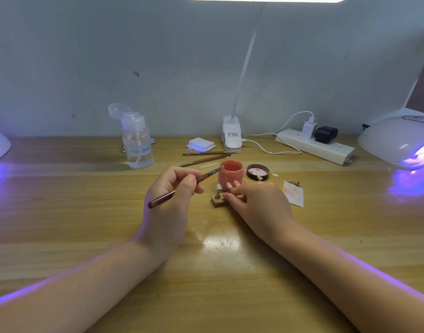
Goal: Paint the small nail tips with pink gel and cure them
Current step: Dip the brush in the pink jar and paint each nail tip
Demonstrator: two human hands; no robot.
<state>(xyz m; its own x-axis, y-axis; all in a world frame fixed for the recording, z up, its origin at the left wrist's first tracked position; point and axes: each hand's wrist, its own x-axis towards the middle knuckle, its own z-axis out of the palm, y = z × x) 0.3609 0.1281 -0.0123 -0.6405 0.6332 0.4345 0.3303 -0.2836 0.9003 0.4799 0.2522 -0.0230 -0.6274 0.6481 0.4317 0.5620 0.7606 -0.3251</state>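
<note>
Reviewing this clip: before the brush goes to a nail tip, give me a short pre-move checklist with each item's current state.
1. Brush in hand: ok, the left hand grips it, bristle end at the rim of the pink gel jar.
2. Jar open: ok, its lid lies on the table beside it.
3. Gel loaded on the bristles: cannot tell, too small to see.
4. Nail tips steadied: ok, the right hand holds the wooden stand carrying the nail tips.
5. Curing lamp ready: ok, it glows violet at the table's right end.
</note>
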